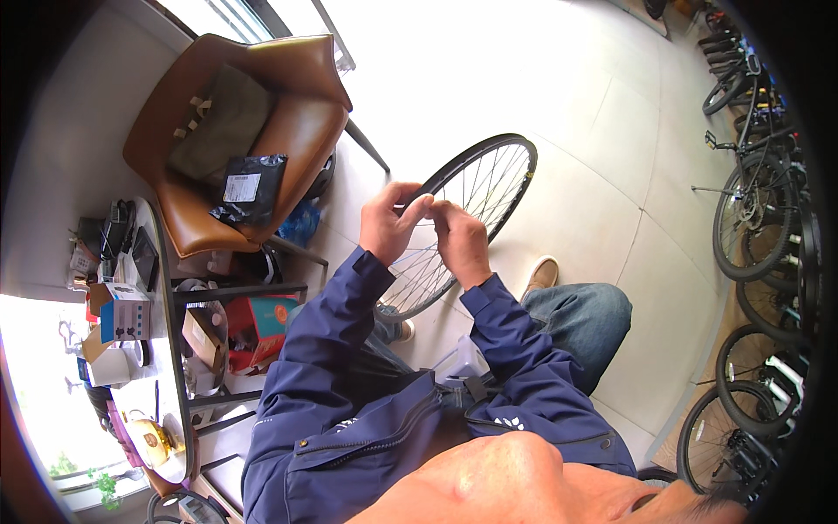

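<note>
A bicycle wheel (530, 166) with a black rim and thin spokes stands tilted in front of me, its lower part near my legs. My left hand (389, 224) is closed at the wheel's left edge, with fingers curled round the rim and the thumb pointing up to the right. Beside it, my right hand (463, 242) has its fingers pinched together over the spokes, almost meeting the left thumb. Whatever lies between the right fingertips is hidden or too small to make out.
A brown armchair (301, 140) at the upper left holds a cushion and a black parcel (250, 189). Left of me, a table (179, 419) bears boxes and a gold-coloured object; a red box (257, 327) sits beneath. Several bicycles (751, 218) line the right side.
</note>
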A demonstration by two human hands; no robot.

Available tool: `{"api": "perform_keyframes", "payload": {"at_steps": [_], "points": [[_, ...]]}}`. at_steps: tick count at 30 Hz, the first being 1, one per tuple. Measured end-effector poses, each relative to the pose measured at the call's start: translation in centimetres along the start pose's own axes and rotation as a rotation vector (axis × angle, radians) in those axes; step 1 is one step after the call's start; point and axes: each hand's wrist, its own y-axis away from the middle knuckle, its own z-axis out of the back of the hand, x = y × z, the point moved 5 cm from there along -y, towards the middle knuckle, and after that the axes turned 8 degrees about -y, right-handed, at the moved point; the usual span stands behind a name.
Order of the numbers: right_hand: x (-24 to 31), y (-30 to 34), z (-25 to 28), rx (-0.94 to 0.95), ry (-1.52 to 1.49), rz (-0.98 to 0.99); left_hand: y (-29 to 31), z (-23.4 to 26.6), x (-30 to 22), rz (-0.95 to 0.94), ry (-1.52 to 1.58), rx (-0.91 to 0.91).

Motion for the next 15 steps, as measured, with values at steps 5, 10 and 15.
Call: {"api": "perform_keyframes", "payload": {"at_steps": [5, 10, 15], "points": [[-0.5, 0.2, -0.3, -0.051, 0.029, 0.061, -0.2, 0.1, -0.5, -0.057, -0.003, -0.035], [0.0, 1.3, -1.5, 0.03, -0.035, 0.083, -1.0, 0.1, 0.5, 0.032, 0.026, -0.021], [-0.7, 0.0, 0.6, -0.098, -0.079, 0.017, -0.8, 0.8, 1.0, -0.008, 0.028, -0.05]]}}
